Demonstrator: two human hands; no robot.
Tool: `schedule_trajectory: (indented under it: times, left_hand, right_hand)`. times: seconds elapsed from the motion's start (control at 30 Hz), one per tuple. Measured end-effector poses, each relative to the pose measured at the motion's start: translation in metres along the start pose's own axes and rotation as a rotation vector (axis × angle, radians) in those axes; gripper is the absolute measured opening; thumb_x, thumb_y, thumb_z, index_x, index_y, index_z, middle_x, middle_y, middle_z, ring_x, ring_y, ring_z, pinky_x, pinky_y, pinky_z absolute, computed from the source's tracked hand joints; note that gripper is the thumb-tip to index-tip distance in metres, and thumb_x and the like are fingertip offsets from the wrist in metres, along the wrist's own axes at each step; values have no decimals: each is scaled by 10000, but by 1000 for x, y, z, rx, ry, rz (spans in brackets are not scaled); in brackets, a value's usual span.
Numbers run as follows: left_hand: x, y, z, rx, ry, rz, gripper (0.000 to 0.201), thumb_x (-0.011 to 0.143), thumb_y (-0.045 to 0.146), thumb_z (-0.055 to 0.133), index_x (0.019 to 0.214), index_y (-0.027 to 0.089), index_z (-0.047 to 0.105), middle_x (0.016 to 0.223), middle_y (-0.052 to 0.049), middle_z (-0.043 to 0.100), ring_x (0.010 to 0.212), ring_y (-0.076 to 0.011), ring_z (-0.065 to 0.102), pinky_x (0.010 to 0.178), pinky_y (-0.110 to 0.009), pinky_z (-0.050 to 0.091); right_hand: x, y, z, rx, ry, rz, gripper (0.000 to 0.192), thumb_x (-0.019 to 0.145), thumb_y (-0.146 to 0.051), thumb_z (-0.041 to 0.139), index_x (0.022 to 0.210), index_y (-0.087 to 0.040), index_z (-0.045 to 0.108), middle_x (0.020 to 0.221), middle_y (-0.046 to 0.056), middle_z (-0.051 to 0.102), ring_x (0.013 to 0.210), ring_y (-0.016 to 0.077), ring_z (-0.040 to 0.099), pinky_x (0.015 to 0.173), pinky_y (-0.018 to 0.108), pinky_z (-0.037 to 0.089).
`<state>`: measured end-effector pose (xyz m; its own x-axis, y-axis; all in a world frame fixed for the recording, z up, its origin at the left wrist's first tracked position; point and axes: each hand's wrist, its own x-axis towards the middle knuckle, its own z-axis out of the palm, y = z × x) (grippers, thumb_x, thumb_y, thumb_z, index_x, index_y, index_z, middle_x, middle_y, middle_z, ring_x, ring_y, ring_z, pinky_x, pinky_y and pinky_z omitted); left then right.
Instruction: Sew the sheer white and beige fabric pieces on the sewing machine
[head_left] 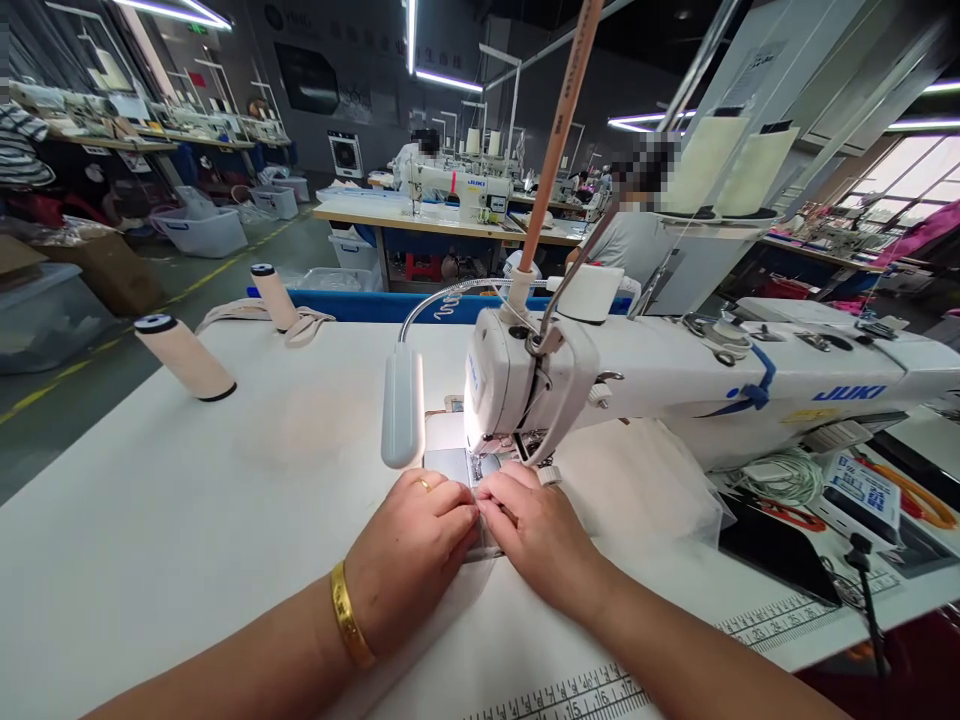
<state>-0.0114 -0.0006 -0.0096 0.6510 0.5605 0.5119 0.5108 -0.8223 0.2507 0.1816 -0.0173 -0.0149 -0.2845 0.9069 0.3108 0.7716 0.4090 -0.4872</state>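
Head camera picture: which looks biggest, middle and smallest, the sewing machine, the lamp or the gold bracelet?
1. sewing machine, by far the biggest.
2. lamp, clearly smaller.
3. gold bracelet, smallest, though it sits nearest the camera on the left hand.

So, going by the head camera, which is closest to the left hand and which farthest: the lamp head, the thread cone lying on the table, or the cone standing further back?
1. Lamp head: just above the left hand, beside the needle.
2. Lying thread cone: far left on the table.
3. Standing thread cone: near the table's back edge, left.
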Motion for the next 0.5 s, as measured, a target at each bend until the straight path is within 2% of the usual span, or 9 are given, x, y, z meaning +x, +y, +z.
schedule_trajectory:
  times: [0.13,0.3,0.5]
  left_hand:
    - [2,-3,-1,6,8,-5,303,1034,137,437,876,198,689,918,-45,715,782,-199,604,775,-381,481]
    - [7,-6,-3,22,-12,-6,348,1042,148,396,945,186,728,927,-77,726,805,-223,636,761,-402,531]
    - [11,-10,-5,33,-6,12,341,1023,118,395,995,172,730,973,-101,751,861,-246,673,799,-427,568]
  right_hand:
    - [-4,7,-2,-97,16,-108,248,991,-102,473,899,-228,666,817,20,610,639,167,499,597,300,330]
    - [-5,10,-1,-223,91,-177,275,998,-86,448,981,-224,685,827,28,621,582,163,417,587,322,286]
    - [-3,8,-1,-304,49,-131,276,1010,-117,442,854,-208,650,777,33,597,540,157,342,567,336,260]
